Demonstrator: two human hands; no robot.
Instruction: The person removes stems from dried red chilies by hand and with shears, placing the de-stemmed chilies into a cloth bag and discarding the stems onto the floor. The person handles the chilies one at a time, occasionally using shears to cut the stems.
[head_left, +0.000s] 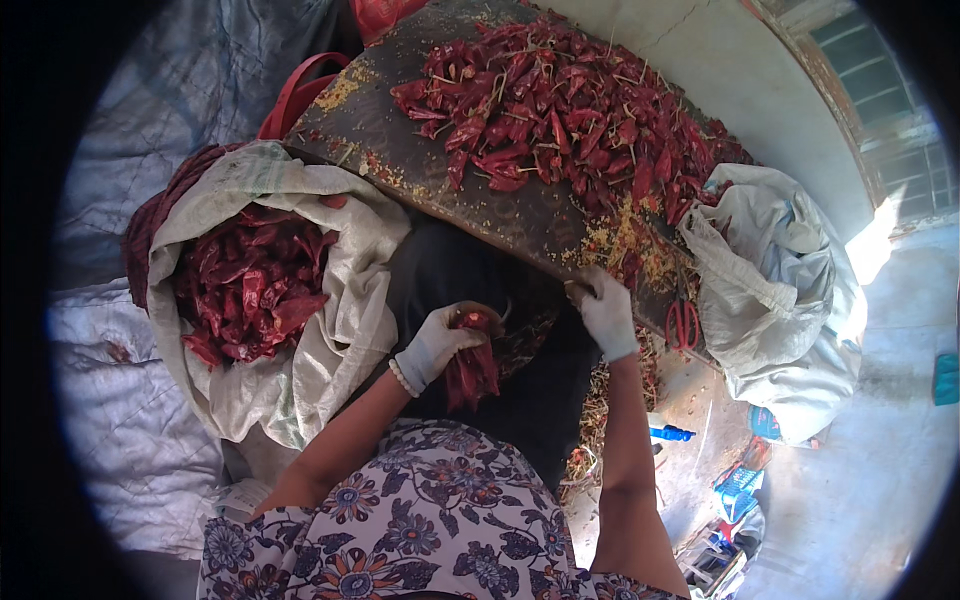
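My left hand (450, 341), in a white glove with darkened fingers, grips a bunch of dried red chilies (474, 371) above my lap. My right hand (602, 304), gloved too, is at the near edge of a low brown table (495, 217); its fingertips are bent together, and whether they pinch something small I cannot tell. A large heap of dried red chilies with stems (555, 112) covers the table's far part. Yellow seeds (637, 244) are scattered near my right hand. At the left, an open white woven sack (360, 225) holds many dried chilies (255, 285).
Red-handled scissors (682, 324) lie at the table's right edge, beside another white woven sack (780, 277). Stem scraps (589, 450) cover the floor below. A red handle (296, 90) shows behind the table's left end. Quilted fabric (135, 390) spreads at the far left.
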